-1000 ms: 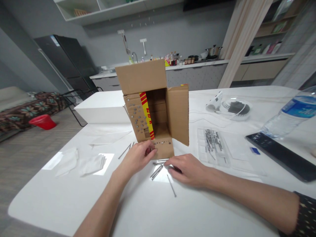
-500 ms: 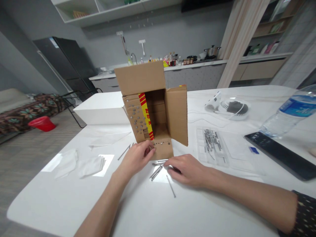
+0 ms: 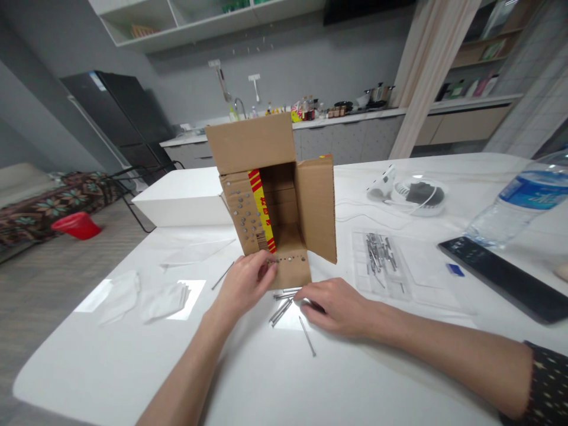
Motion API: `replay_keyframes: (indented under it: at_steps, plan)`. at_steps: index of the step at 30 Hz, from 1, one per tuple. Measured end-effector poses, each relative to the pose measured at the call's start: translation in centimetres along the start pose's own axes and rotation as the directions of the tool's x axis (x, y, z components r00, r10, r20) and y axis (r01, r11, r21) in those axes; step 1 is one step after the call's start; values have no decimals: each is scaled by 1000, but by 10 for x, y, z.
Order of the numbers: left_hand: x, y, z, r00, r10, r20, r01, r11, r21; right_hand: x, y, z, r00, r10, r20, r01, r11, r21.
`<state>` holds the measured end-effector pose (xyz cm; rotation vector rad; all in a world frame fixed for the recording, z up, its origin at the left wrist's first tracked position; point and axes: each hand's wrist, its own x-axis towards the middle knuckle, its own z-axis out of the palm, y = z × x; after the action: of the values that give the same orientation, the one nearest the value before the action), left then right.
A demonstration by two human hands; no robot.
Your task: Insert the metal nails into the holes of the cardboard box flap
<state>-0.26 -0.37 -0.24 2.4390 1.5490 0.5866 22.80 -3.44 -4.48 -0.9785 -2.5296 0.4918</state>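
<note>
An open cardboard box [image 3: 284, 201] lies on its side on the white table [image 3: 275, 378], its opening facing me, with nail heads dotting its left and bottom flaps. My left hand [image 3: 246, 283] pinches at the left end of the bottom flap [image 3: 293, 269]; what its fingertips hold is hidden. My right hand [image 3: 337, 306] rests palm down on the table beside several loose nails [image 3: 284, 302], fingers touching them.
A clear plastic tray with several nails [image 3: 381, 254] lies to the right of the box. A water bottle [image 3: 523, 204] and a black keyboard [image 3: 506, 278] sit at far right. White paper towels [image 3: 146, 296] lie left; a white box [image 3: 181, 198] stands behind.
Both hands stay nearly in place; my left hand's fingers have shifted slightly up against the bottom flap. The view has tilted a little.
</note>
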Motion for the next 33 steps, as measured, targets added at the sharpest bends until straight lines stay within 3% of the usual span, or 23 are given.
replay_keyframes:
  at_steps: [13,33]
  plan:
    - [0,-8,7,989,100,-109,-98,995,24,-1,1,1,1000,-1,-4,1,1000,2]
    - [1,-7,9,997,73,-20,-72,997,24,0,1,2,1000,-5,-3,5,1000,2]
